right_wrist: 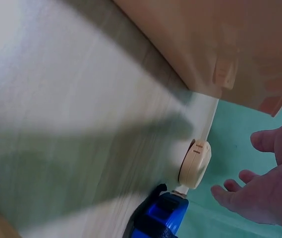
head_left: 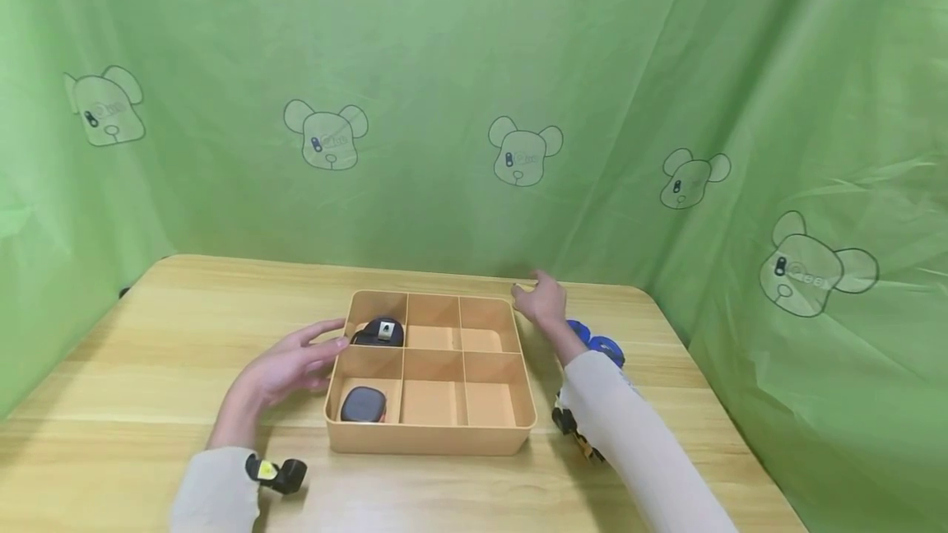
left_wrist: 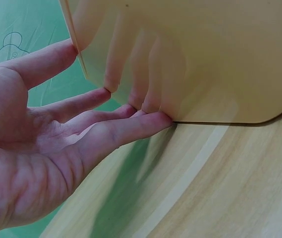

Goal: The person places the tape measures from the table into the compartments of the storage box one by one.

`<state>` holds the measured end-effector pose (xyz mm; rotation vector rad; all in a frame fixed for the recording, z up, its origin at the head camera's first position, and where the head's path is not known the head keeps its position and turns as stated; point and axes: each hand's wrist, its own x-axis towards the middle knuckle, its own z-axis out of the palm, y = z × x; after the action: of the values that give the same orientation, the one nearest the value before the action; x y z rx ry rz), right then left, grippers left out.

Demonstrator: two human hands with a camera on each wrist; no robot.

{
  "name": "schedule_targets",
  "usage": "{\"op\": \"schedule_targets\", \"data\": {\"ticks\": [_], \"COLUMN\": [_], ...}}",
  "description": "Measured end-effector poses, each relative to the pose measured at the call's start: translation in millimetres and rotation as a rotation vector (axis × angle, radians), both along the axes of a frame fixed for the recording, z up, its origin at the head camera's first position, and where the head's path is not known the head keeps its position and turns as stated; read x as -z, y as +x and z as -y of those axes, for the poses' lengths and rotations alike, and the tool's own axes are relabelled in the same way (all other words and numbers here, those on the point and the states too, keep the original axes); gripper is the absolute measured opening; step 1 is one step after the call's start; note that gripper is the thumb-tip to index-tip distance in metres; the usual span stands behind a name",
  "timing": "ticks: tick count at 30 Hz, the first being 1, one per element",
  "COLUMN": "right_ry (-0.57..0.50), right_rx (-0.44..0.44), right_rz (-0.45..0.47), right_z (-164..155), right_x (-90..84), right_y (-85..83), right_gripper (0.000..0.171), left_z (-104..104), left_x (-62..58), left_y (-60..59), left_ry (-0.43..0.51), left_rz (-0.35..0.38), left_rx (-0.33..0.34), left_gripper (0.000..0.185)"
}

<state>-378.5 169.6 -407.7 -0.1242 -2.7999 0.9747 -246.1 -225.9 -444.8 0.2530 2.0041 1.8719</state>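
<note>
Two open hands: left (head_left: pixel 292 364) flat against tray (head_left: pixel 429 439) wall mid-table, right (head_left: pixel 543 300) loose by far corner. Could shove tray askew, rattling black items (head_left: pixel 364 405).

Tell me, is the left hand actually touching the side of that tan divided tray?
Touching. The left wrist view shows the left hand open, its straight fingertips pressed against the outer wall of the tray, with no gap.
</note>
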Motion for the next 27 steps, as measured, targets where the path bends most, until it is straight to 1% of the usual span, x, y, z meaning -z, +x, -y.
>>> {"op": "schedule_targets", "data": {"ticks": [4,7,11,17,27], "right_ry": [0.007,0.009,0.017,0.054,0.064], "right_rx": [0.013,0.023,0.013,0.000,-0.014], "right_rz": [0.013,0.030,0.030,0.015,0.012], "right_z": [-2.7,-4.4,-8.6,-13.8,-9.7], "right_x": [-3.3,-2.3,4.7,14.1,23.0], "right_y": [-3.0,-5.5,-9.3,-14.4,-13.7], "right_gripper": [0.059,0.061,0.063,0.061,0.060], "left_z": [0.2,0.2,-0.8,-1.4,-0.1], "left_x": [-1.7,-2.4,-2.2,-0.4,0.3], "left_y": [0.0,0.5,0.8,0.0,0.6], "left_ry": [-0.004,-0.009,-0.007,0.006,-0.004], "left_rz": [0.000,0.000,0.002,0.001,0.001], "left_rx": [0.000,0.000,0.002,0.003,-0.005], "left_gripper": [0.078,0.077,0.077,0.077,0.078]}}
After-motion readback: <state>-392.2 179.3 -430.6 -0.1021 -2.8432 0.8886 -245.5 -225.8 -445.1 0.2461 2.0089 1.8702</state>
